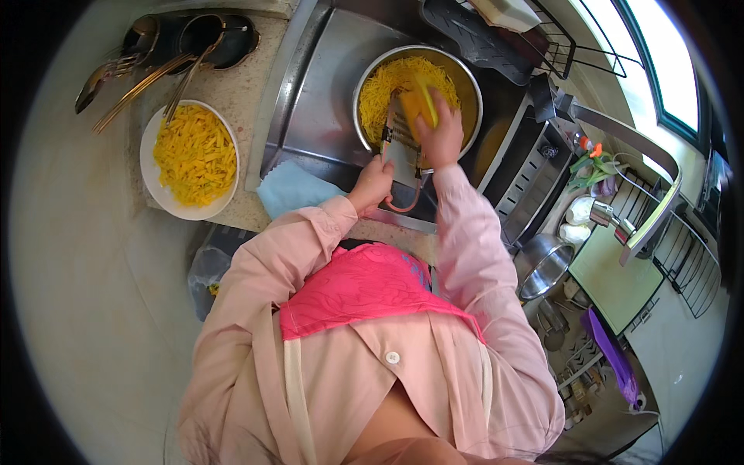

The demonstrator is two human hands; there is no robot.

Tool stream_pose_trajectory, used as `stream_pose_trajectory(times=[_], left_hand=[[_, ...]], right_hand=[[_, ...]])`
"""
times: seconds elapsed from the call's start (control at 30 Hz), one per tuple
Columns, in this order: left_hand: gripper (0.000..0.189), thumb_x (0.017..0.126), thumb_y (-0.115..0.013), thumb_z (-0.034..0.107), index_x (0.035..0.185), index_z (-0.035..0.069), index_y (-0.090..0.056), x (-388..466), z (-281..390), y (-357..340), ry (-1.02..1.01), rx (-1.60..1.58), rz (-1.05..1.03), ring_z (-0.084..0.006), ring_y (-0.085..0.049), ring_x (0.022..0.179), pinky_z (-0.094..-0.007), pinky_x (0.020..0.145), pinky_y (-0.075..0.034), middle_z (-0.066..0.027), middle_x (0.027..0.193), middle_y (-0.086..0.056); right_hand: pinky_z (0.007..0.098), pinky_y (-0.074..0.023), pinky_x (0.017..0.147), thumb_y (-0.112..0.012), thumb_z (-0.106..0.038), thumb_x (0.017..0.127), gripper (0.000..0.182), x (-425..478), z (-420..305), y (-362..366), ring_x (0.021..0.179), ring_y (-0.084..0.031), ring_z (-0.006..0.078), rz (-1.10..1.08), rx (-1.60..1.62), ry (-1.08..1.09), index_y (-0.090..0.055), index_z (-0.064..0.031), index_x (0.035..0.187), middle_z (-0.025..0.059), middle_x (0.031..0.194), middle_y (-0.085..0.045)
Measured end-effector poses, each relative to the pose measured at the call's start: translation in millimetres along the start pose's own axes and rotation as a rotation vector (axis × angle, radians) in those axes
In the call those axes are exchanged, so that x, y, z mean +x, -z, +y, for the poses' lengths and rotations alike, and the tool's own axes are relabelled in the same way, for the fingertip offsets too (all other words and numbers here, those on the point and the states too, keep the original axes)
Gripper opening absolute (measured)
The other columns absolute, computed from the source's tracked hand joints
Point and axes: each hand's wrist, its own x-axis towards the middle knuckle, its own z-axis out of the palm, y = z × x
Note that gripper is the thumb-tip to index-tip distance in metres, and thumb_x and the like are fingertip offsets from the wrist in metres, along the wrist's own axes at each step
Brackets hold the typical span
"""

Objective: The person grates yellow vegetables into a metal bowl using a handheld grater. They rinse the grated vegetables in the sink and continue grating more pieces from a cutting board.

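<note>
My left hand grips the handle of a flat grater, which slants into a stainless steel bowl. In my right hand is a chunk of yellow-orange vegetable, possibly pumpkin, held against the grater's face. The chunk is slightly blurred, and my fingers cover part of it. Fine yellow shreds lie thick in the bowl below. The bowl sits over the sink.
On the left counter stands a white bowl of yellow strips, near a dark utensil holder. A light blue cloth drapes over the sink's front edge. At right are a faucet, a green cutting board and a metal pot.
</note>
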Motion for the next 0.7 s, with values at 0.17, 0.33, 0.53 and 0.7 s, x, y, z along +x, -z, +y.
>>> stream_pose_trajectory(times=[0.17,0.33,0.53,0.7], left_hand=[[0.021,0.099,-0.043,0.025,0.107,0.006,-0.045,1.2,0.1,1.2,0.009,-0.033,0.03,-0.0108,-0.037,0.046,-0.0278,0.037,-0.034,-0.002,0.065,-0.041],[0.025,0.098,-0.044,0.024,0.105,0.0,-0.046,-3.3,-5.1,-0.4,-0.031,0.029,0.042,-0.0164,-0.045,0.043,-0.031,0.035,-0.038,-0.008,0.07,-0.049],[0.027,0.098,-0.043,0.024,0.104,-0.002,-0.045,-2.7,-1.4,2.2,-0.024,0.078,0.071,-0.0194,-0.049,0.04,-0.0328,0.034,-0.04,-0.013,0.072,-0.054],[0.023,0.098,-0.043,0.023,0.107,0.003,-0.046,-11.5,5.6,-3.0,-0.013,0.097,0.049,-0.0134,-0.043,0.045,-0.0291,0.034,-0.038,-0.0046,0.066,-0.046]], right_hand=[[0.0448,-0.0526,0.074,-0.07,-0.013,0.073,0.057,-17.6,-6.5,46.9,0.088,-0.062,0.039,-0.206,0.002,0.127,-0.054,-0.0251,0.126,0.0196,0.101,-0.058],[0.0452,-0.0526,0.076,-0.07,-0.013,0.073,0.059,-26.7,-3.5,29.6,0.09,-0.061,0.0412,-0.192,-0.099,0.079,-0.053,-0.0269,0.127,0.0242,0.11,-0.054],[0.045,-0.0523,0.078,-0.072,-0.013,0.07,0.061,-14.2,-5.1,47.1,0.092,-0.061,0.0406,-0.317,-0.06,0.048,-0.053,-0.0275,0.127,0.0231,0.107,-0.054],[0.0438,-0.0506,0.08,-0.071,-0.014,0.071,0.06,-10.9,-2.3,30.6,0.094,-0.059,0.0404,-0.245,-0.042,0.032,-0.054,-0.0252,0.127,0.023,0.103,-0.057]])
